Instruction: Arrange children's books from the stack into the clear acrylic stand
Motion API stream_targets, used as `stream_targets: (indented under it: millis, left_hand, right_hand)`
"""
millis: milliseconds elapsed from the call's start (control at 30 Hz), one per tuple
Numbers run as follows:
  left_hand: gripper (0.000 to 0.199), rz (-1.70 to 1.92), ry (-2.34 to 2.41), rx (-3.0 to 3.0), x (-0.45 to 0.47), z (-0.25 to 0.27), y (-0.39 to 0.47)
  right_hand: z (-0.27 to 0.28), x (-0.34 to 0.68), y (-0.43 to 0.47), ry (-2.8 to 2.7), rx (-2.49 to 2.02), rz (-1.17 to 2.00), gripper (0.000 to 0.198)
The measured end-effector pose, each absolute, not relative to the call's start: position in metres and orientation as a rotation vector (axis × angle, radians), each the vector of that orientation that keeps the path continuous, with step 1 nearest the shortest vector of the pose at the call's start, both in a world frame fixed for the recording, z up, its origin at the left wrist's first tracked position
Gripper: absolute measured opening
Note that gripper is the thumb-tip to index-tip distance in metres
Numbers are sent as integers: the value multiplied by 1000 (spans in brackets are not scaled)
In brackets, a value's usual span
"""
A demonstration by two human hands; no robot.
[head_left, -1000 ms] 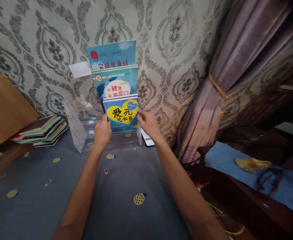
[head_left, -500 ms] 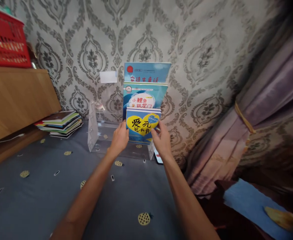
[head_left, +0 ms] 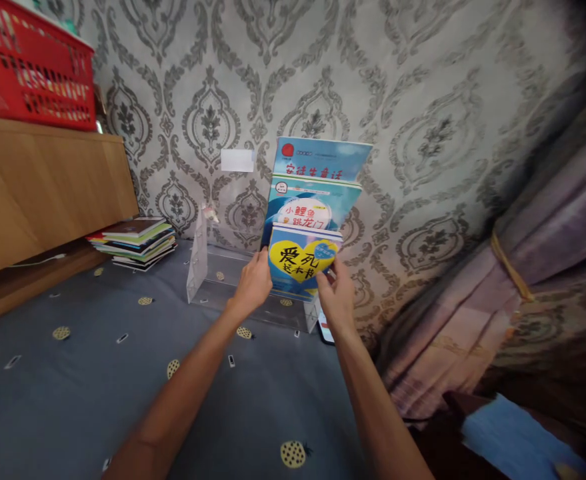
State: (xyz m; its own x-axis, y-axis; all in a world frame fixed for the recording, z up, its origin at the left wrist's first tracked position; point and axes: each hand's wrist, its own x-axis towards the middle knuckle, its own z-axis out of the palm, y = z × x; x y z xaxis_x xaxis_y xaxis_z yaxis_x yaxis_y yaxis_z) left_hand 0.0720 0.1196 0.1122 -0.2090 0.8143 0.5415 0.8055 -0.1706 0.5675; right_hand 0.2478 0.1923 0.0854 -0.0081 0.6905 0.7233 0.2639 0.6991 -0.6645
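My left hand [head_left: 255, 279] grips the left edge of a blue book with a yellow heart [head_left: 295, 263] on its cover. At the book's right edge, my right hand [head_left: 337, 293] has its thumb on the front, with the other fingers partly hidden. The book stands upright in the front of a clear plastic book rack [head_left: 199, 257], with at least one more book just behind it. Higher up at the back rise a teal book [head_left: 317, 200] with a white oval and a light blue book [head_left: 323, 157] with red lettering.
A stack of books [head_left: 135, 243] lies at the left beside a wooden cabinet [head_left: 47, 180], which carries a red basket [head_left: 47, 73]. By the rack's right end is a phone [head_left: 325, 328]. A purple curtain [head_left: 453, 320] hangs at the right, near a blue cloth [head_left: 517, 437].
The view has swung slightly left, so everything appears farther right. Both hands keep their hold on the heart-covered book at the front of the rack.
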Motion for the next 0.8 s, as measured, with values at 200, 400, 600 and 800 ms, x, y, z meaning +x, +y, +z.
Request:
stream_targets:
  millis: [200,400,600,800]
  left_hand:
    - [52,1434,1970,1877,31,131,115]
    - [56,1462,1853,1772,13,138,112]
    - [58,1367,1843,1854,19,133,114]
    - [59,1398,1778,1822,11,133,116]
  right_hand:
    - [93,248,188,-1487,-758,563,52]
    - [91,252,192,-1426,-779,645,49]
    - [98,257,187,-1380,-804,699,47]
    - [104,252,177,-1414,-813,711,42]
